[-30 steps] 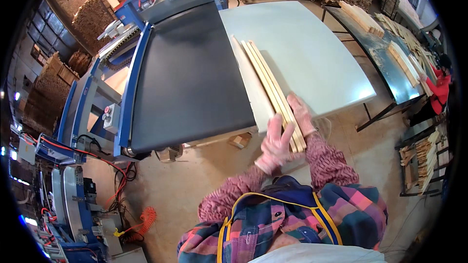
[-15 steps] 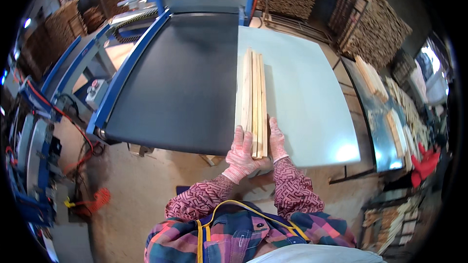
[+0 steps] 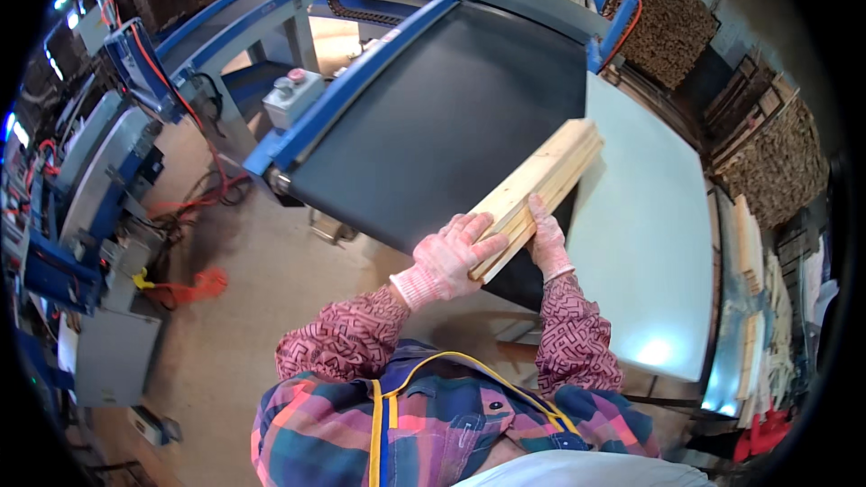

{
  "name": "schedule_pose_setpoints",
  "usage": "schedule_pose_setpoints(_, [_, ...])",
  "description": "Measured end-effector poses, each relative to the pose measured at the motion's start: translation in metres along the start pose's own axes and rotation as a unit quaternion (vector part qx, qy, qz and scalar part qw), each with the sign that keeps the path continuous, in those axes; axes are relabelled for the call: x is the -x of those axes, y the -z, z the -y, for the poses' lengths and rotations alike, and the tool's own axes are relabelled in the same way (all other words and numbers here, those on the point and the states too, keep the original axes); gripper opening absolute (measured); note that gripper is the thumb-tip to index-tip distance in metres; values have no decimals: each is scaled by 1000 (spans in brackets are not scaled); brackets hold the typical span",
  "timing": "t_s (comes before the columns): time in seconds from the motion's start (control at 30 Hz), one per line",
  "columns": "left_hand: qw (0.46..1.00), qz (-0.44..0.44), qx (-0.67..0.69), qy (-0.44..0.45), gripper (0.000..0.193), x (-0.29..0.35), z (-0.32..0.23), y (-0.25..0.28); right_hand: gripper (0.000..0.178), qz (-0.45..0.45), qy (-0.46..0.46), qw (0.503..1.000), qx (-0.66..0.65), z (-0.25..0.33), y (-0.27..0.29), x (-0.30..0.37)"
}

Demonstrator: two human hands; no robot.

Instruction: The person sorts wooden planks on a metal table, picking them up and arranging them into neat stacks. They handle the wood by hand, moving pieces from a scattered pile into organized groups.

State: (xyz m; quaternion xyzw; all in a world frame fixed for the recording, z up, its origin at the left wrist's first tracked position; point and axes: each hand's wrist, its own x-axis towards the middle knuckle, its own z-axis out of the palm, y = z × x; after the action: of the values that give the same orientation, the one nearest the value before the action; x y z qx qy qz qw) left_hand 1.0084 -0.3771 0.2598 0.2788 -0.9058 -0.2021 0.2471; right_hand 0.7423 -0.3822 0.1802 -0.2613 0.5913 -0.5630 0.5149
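Note:
A bundle of long pale wooden slats [image 3: 541, 185] is lifted above the black conveyor belt [image 3: 433, 117], pointing away up and to the right. My left hand [image 3: 449, 257], in a pink knitted glove, presses flat on the near end's top. My right hand [image 3: 547, 239], gloved the same, grips the bundle's right side and underside. Both hands hold the near end; the far end hangs free over the belt's right edge.
A pale grey table [image 3: 649, 216] adjoins the belt on the right. The blue machine frame [image 3: 361, 72] has a grey control box [image 3: 293, 95] with a red button. Orange cables [image 3: 194, 284] lie on the floor at left. Stacked wood [image 3: 677, 27] stands behind and at right.
The slats lay flat on the pale table under my hands; now the bundle is raised and swung left over the black belt. The view has turned left.

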Motion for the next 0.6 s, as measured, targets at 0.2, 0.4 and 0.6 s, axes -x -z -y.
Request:
schedule_pose_setpoints(0.2, [987,-148,-25,65,82,96,177,73,80,122,69,898,416,-28,-237,-77])
schedule_pose_setpoints(0.4, [879,-363,-134,278,82,111,295,89,91,58,44,812,580,15,-437,-64])
schedule_pose_setpoints(0.6, [906,-307,-124,264,86,107,284,91,90,204,52,902,377,-17,-368,-81])
